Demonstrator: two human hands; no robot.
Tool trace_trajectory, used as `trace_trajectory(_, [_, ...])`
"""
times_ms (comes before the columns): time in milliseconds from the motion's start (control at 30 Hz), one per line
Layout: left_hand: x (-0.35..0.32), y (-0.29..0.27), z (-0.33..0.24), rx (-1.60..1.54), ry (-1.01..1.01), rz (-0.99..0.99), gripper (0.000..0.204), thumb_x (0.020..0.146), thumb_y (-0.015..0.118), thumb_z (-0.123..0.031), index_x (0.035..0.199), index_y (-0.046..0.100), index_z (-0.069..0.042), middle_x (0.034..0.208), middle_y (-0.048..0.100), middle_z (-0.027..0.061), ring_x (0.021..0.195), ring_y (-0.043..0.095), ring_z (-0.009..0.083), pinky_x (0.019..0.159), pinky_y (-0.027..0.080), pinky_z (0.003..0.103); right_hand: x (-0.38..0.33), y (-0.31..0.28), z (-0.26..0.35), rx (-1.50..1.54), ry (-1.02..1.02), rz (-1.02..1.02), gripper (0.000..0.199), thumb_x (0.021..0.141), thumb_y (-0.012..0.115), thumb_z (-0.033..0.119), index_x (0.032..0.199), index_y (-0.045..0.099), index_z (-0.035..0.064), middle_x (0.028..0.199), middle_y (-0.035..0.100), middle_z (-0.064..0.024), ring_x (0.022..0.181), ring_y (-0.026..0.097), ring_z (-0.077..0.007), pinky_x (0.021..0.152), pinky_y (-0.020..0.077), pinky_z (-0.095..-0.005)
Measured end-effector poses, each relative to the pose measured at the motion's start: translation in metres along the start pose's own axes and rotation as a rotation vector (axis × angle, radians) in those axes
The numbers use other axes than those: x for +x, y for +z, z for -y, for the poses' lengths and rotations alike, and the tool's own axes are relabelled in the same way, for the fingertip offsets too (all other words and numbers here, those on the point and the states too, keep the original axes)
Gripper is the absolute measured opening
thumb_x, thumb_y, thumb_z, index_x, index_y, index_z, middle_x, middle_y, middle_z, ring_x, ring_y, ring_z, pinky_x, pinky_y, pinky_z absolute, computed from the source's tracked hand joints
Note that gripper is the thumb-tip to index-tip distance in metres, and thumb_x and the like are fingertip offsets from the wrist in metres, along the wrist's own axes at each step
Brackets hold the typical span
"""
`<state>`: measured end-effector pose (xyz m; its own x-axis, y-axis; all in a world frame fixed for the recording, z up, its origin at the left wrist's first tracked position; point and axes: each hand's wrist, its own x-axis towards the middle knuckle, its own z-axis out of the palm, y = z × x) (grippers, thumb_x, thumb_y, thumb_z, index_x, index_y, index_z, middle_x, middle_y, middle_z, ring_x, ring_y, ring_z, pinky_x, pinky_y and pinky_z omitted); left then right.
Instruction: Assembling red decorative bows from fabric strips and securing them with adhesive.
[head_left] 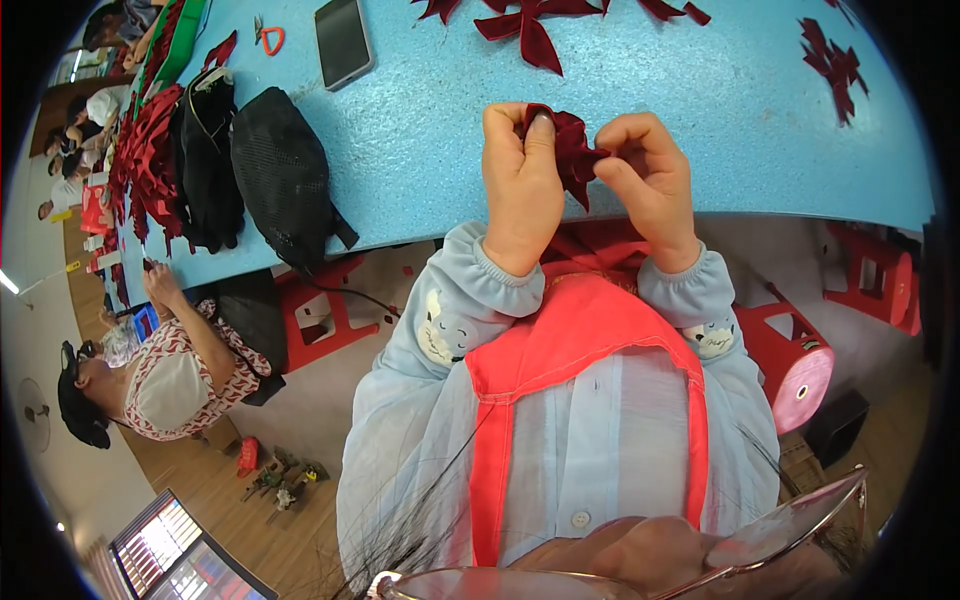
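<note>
My left hand [520, 185] and my right hand [648, 175] both pinch a small piece of dark red velvet fabric [572, 150] between fingers and thumbs, held just above the near edge of the light blue table [700, 110]. The fabric is folded and bunched between the two hands. My pale blue sleeves and a red apron [580, 340] show below the hands.
More dark red fabric pieces [530, 25] lie on the table at the far side and at the right [832, 62]. A phone [343, 42], small red-handled snips [268, 38] and black bags [280, 170] lie to the left. Red stools [790, 360] stand below. Another person [170, 370] sits at the left.
</note>
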<state>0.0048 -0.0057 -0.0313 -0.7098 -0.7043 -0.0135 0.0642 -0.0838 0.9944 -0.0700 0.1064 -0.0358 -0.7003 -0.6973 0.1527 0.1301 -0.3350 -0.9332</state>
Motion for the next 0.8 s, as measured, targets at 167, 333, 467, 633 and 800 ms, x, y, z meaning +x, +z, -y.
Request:
trace_trajectory(167, [0.001, 0.005, -0.001, -0.255, -0.072, -0.107, 0.008, 0.092, 0.045, -0.009, 0.094, 0.042, -0.001, 0.085, 0.052, 0.0056, 0.07, 0.049, 0.0086, 0.061, 0.044, 0.023, -0.005, 0.015, -0.004, -0.275, -0.215, -0.158, 0.025, 0.074, 0.063, -0.004, 0.095, 0.05, 0.0021, 0.083, 0.056, -0.0023, 0.071, 0.052, -0.0091, 0.062, 0.0426, -0.0215])
trace_trajectory(333, [-0.004, 0.007, 0.002, -0.23, -0.078, -0.093, 0.008, 0.092, 0.044, -0.009, 0.094, 0.042, -0.001, 0.085, 0.052, 0.0054, 0.07, 0.049, 0.008, 0.061, 0.044, 0.023, -0.006, 0.01, -0.016, -0.41, -0.208, -0.193, 0.021, 0.078, 0.059, -0.004, 0.096, 0.05, 0.0019, 0.09, 0.054, -0.0023, 0.079, 0.05, -0.0072, 0.068, 0.042, -0.0211])
trace_trajectory(467, [-0.006, 0.007, 0.007, -0.175, -0.08, -0.042, 0.008, 0.092, 0.043, -0.009, 0.095, 0.042, -0.001, 0.085, 0.052, 0.0053, 0.07, 0.049, 0.0075, 0.062, 0.044, 0.022, -0.002, 0.011, -0.012, -0.261, -0.128, -0.24, 0.019, 0.08, 0.058, -0.003, 0.096, 0.05, 0.002, 0.088, 0.055, -0.0018, 0.076, 0.051, -0.0067, 0.066, 0.0427, -0.0211])
trace_trajectory(633, [-0.005, 0.011, 0.006, -0.322, -0.133, -0.08, 0.007, 0.093, 0.043, -0.008, 0.095, 0.043, -0.002, 0.086, 0.053, 0.0056, 0.071, 0.05, 0.0076, 0.062, 0.044, 0.021, 0.0, 0.015, -0.005, 0.017, 0.027, -0.249, 0.015, 0.081, 0.055, -0.004, 0.094, 0.052, 0.0014, 0.094, 0.052, -0.0018, 0.078, 0.05, -0.0071, 0.069, 0.0424, -0.0208])
trace_trajectory(800, [-0.005, 0.011, 0.01, -0.292, -0.111, -0.061, 0.008, 0.093, 0.044, -0.009, 0.095, 0.043, -0.002, 0.087, 0.055, 0.0061, 0.072, 0.051, 0.0085, 0.061, 0.044, 0.022, -0.001, 0.007, -0.014, -0.227, -0.119, -0.133, 0.012, 0.082, 0.055, -0.003, 0.093, 0.054, 0.0024, 0.092, 0.053, -0.0013, 0.077, 0.051, -0.0074, 0.067, 0.0422, -0.0207])
